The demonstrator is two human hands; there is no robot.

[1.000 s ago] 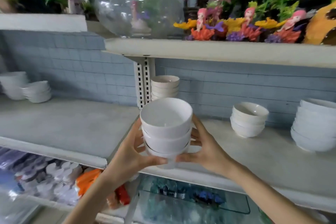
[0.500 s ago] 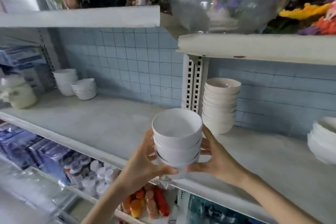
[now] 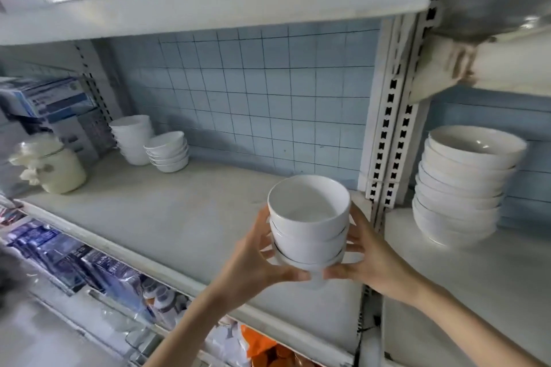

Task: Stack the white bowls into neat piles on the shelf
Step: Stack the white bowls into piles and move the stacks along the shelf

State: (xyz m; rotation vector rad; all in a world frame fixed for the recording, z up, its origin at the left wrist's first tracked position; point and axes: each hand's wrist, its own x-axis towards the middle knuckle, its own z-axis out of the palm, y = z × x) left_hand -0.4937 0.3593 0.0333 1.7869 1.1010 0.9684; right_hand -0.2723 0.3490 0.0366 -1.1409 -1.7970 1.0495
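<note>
Two hands carry a nested stack of white bowls [image 3: 308, 223] between them over the right part of the shelf [image 3: 179, 217], nearer its front edge than its back, just left of the slotted upright [image 3: 387, 143]. The left hand [image 3: 253, 259] wraps the stack's left side, fingers spread up the wall and thumb under the base. The right hand [image 3: 369, 259] mirrors it on the right side, so that the two thumbs nearly meet below. The top bowl's mouth faces up. Whether the stack's base touches the shelf cannot be told.

At the shelf's back left corner stands a tall pile of bowls [image 3: 132, 137], with a shorter pile [image 3: 168, 152] touching it on its right. A cream lidded jar [image 3: 59, 170] sits at the left end, in front of blue boxes [image 3: 50, 101]. Right of the upright, on the neighbouring shelf [image 3: 477, 292], a pile of wider bowls [image 3: 459, 188] stands near the back, leaning slightly.
</note>
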